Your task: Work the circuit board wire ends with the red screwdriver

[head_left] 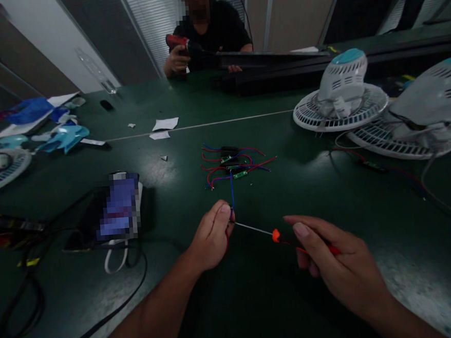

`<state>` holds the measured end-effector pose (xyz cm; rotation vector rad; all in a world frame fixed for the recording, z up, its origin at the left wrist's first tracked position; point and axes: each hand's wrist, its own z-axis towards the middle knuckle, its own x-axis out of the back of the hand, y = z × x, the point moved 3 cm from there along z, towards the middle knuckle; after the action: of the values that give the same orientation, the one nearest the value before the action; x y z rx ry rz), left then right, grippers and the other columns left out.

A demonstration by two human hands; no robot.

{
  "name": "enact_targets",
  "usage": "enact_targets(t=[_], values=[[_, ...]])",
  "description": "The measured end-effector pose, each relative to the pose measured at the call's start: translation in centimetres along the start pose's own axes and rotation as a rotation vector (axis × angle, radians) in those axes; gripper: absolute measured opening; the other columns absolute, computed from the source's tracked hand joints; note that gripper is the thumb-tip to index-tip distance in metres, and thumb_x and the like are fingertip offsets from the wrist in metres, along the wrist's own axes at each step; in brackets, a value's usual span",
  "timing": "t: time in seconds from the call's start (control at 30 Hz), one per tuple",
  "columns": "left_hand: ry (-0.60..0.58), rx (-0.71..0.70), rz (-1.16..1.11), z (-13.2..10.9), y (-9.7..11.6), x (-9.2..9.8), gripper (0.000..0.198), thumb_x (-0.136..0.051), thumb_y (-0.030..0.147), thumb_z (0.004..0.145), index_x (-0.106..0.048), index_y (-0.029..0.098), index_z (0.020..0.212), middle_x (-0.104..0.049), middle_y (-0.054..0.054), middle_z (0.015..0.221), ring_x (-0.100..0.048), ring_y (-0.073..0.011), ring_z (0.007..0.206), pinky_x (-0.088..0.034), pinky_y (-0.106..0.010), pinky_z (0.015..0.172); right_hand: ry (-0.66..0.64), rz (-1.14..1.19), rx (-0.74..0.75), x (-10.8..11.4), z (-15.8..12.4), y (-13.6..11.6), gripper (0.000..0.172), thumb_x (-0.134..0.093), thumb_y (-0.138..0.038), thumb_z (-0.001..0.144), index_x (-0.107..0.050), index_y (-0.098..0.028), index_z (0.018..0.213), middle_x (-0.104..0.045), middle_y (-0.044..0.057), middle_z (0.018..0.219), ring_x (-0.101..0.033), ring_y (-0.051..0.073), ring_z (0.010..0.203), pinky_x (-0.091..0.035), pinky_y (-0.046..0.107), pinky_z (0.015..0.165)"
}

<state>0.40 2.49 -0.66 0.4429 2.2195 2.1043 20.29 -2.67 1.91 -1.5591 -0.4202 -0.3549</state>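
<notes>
My left hand [210, 237] is closed, thumb on top, pinching a small dark part with wires, mostly hidden by the fingers. From it a blue wire [232, 189] runs up and away, and a bit of red wire shows below the hand. My right hand [332, 259] grips a screwdriver [275, 235] by its black and orange-red handle. Its thin shaft points left, and the tip meets the part at my left fingertips. Just beyond lie several small green circuit boards [240, 175] with red and blue wires.
White fan heads [341, 109] with grilles stand at the right, near a wired board [374, 166]. A phone [118, 207] and black cables [36, 285] are at the left. Paper scraps [165, 124] lie farther back. Across the table a person [216, 30] holds a red power drill [178, 40].
</notes>
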Motion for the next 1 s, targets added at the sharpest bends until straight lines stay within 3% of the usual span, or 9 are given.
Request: enact_targets(t=[0.4, 1.0], values=[[-0.001, 0.025, -0.01, 0.18, 0.01, -0.01, 0.032, -0.03, 0.037, 0.093, -0.046, 0.019, 0.071, -0.039, 0.005, 0.058, -0.037, -0.0102, 0.052, -0.032, -0.024, 0.052, 0.034, 0.002, 0.033, -0.16, -0.31, -0.36, 0.031, -0.051, -0.034, 0.088, -0.052, -0.02, 0.115, -0.063, -0.002, 0.059, -0.059, 0.013, 0.042, -0.048, 0.025, 0.04], [0.022, 0.021, 0.025, 0.15, 0.24, 0.06, 0.034, -0.031, 0.04, 0.092, -0.046, 0.019, 0.07, -0.04, 0.004, 0.057, -0.039, -0.0111, 0.052, -0.035, -0.024, 0.053, 0.083, -0.057, 0.077, -0.09, -0.31, -0.47, 0.036, -0.057, -0.034, 0.084, -0.048, -0.022, 0.117, -0.068, 0.0, 0.069, -0.063, 0.015, 0.052, -0.049, 0.028, 0.047]])
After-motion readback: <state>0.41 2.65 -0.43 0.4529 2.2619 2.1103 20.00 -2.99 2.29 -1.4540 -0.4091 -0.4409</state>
